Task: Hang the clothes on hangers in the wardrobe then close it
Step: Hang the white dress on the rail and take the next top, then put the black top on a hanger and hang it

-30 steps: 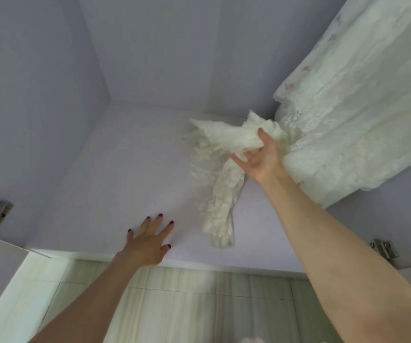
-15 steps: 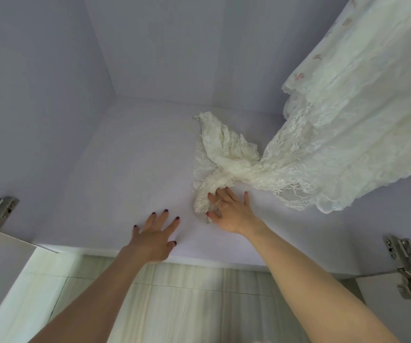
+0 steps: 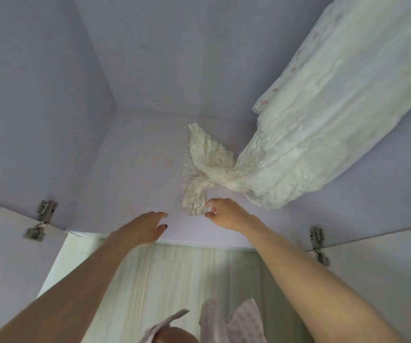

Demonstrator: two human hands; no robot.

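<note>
My right hand (image 3: pixel 226 214) reaches over the wardrobe floor (image 3: pixel 137 174), fingers loosely bent, their tips at the lowest tuft of the lace (image 3: pixel 206 169); whether they touch it or pinch it I cannot tell. A thin ring sits on one finger. My left hand (image 3: pixel 141 229) is beside it, to the left, released, fingers straight and held together, dark polish on the thumbnail; it is low over the floor near the front edge and grips nothing.

The lace is the bunched hem of a cream dress (image 3: pixel 323 120). It lies crumpled on the floor in the middle of the compartment, twisted into a narrow neck where it joins the skirt. From there the dress rises to the upper right and runs out of view; its hanger is not visible. Small pink marks dot the upper fabric.

The wardrobe interior is pale lilac: back wall (image 3: pixel 174 58), left side wall (image 3: pixel 38 107), floor. Both doors stand open, a metal hinge at the left (image 3: pixel 42 219) and another at the right (image 3: pixel 318 245). Below the front edge lies pale striped flooring (image 3: pixel 174 280), and patterned pink fabric (image 3: pixel 236 323) shows at the bottom of the view.
</note>
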